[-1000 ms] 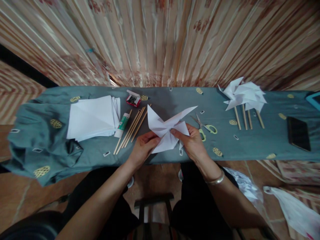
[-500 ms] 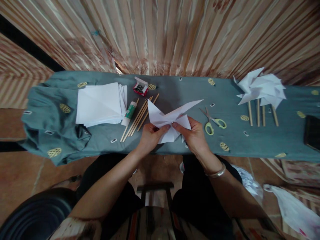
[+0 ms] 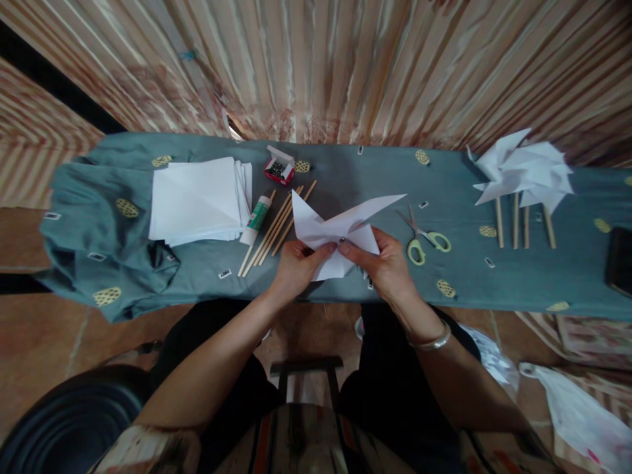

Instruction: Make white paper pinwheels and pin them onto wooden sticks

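- The paper pinwheel [image 3: 320, 228] is held up near the middle of the frame, above the near edge of the cloth [image 3: 444, 197].
- The left hand [image 3: 295, 268] grasps its lower left part, thumb pressing near the centre; the right hand [image 3: 388, 264] pinches the lower right side, its thumb tip close to the other.
- A small shiny dot [image 3: 341, 241] sits between the thumb tips, perhaps a pin head.
- Done, as far as it shows: the blades look cut and at least partly gathered inward. Left: no stick can be seen on this one.
- Just left of centre, loose sticks [image 3: 282, 222] lie beside a glue tube [image 3: 255, 220]; above them stands an open red box [image 3: 280, 170] of small dark pieces.
- A paper stack [image 3: 195, 201] at left appears unworked; scissors [image 3: 421, 233] lie open at right.
- At upper right, pinwheels [image 3: 536, 172] on four visible sticks look finished; they overlap, so their number is unclear.
- Hidden: the fingers behind the paper, and whatever is at its back.
- A dark, flat object [image 3: 619, 260] is cut off at the right edge.
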Demonstrator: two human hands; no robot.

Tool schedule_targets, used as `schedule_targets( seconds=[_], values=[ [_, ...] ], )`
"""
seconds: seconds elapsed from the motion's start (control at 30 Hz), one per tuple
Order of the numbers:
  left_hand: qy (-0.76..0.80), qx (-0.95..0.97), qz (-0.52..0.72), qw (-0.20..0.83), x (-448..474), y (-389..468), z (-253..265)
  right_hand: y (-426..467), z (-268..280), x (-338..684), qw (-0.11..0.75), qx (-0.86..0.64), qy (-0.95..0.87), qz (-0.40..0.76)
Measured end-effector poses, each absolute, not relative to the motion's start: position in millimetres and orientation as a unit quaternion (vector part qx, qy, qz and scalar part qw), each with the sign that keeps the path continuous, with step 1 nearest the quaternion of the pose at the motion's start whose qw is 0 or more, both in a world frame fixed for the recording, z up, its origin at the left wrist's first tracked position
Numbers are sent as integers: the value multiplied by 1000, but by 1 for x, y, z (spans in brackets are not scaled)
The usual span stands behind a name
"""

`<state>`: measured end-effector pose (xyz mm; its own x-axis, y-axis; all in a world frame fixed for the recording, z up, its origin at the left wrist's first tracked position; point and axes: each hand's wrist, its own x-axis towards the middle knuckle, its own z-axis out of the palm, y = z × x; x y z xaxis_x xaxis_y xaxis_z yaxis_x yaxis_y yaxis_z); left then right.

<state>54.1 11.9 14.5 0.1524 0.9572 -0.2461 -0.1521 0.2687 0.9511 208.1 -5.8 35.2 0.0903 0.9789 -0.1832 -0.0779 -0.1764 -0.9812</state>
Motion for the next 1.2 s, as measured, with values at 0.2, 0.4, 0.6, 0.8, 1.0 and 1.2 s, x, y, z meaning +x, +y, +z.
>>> schedule_targets(
  seconds=[0.2,0.4,0.6,0.8,1.0,1.2],
  values=[
    [478,408,442,640,58,10,15,-4,29,207,488,-575,-389,529],
    [484,419,431,636,58,8,13,-3,29,203,496,-572,-347,553],
    [483,410,431,642,58,8,13,-2,29,198,507,-553,-302,588],
    [482,402,435,645,58,8,13,-2,28,198,501,-551,-288,602],
    [483,397,439,645,59,8,13,-2,28,197,505,-547,-265,613],
    [486,390,432,652,58,7,13,-3,29,198,503,-560,-277,597]
  ],
)
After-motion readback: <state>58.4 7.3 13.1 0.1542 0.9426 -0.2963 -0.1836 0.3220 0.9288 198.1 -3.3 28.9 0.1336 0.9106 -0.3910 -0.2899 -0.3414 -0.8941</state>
